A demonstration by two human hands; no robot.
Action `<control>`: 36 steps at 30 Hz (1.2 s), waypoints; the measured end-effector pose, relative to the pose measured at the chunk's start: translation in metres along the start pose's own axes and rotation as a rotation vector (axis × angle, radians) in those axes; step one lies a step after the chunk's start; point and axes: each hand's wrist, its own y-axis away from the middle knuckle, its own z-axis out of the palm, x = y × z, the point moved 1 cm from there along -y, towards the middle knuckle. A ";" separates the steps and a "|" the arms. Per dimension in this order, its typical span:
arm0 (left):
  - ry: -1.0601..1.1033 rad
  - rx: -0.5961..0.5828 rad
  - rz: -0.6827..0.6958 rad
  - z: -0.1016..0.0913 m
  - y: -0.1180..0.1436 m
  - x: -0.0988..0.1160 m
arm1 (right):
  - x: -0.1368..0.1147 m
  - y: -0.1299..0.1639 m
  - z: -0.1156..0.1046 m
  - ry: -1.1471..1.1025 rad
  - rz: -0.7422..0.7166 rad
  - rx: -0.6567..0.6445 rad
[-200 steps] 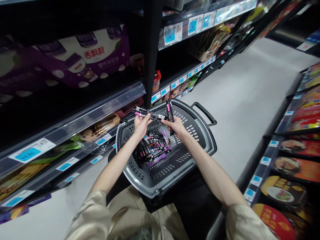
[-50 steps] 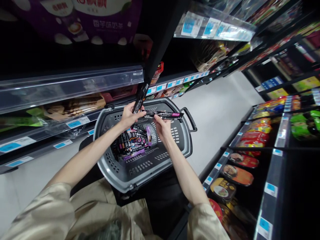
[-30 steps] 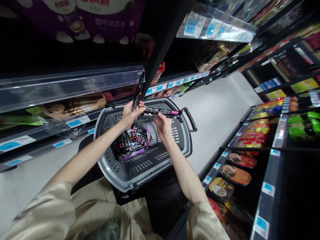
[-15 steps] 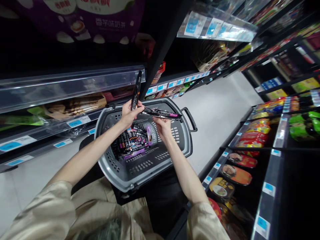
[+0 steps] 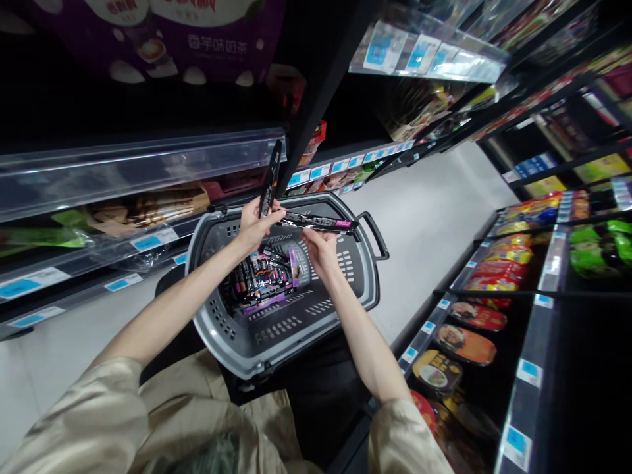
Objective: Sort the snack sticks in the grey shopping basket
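Note:
My left hand point(image 5: 253, 227) is closed on a slim black stick packet point(image 5: 270, 179) that stands almost upright above its fingers. The thumb of that hand also meets the left end of a second packet. This one, a long black stick packet with a pink label point(image 5: 320, 222), lies nearly level, its underside pinched in my right hand point(image 5: 322, 251). Both hands are over a grey shopping basket point(image 5: 224, 355). In the basket's left half lies a pile of small black, purple and orange packets point(image 5: 264, 280).
A shelf with a clear plastic front point(image 5: 148, 164) runs along the left, just beyond the basket. The basket's black handle point(image 5: 378, 237) sticks out to the right. Pale floor point(image 5: 424, 210) shows in the aisle. Shelves on the right hold food tubs point(image 5: 467, 343) and red bags point(image 5: 501, 270).
The pink-labelled packet has turned slightly, and its label now faces me more fully. Both hands have stayed almost in place.

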 end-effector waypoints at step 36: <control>-0.208 -0.171 -0.085 0.003 0.008 0.001 | -0.008 0.001 -0.002 0.101 -0.049 0.017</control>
